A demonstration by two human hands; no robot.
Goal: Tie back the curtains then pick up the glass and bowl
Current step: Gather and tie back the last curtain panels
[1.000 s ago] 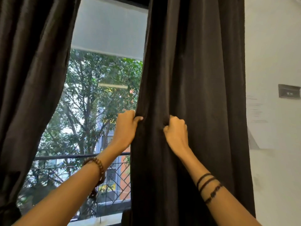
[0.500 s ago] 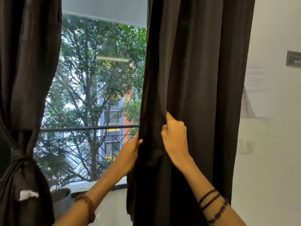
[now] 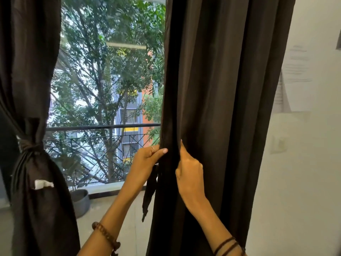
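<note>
Right now your two hands are on the right curtain (image 3: 221, 100), the dark one that hangs loose beside the white wall (image 3: 304, 163). Your left hand (image 3: 145, 161) curls round the curtain's inner edge, with the thumb lying across the front of the cloth. Your right hand (image 3: 190, 174) is just beside it and pinches a fold, with the fingers bent and one finger pointing up along the cloth. A thin dark strip (image 3: 150, 193) hangs down under your left hand. The left curtain (image 3: 31, 71) is already bunched and tied with a knot (image 3: 30, 143) in the middle. Between the two curtains you can see the window (image 3: 110, 80), a railing (image 3: 103, 127) and green trees. A grey bowl (image 3: 81, 202) sits low by the sill, near the tied curtain
</note>
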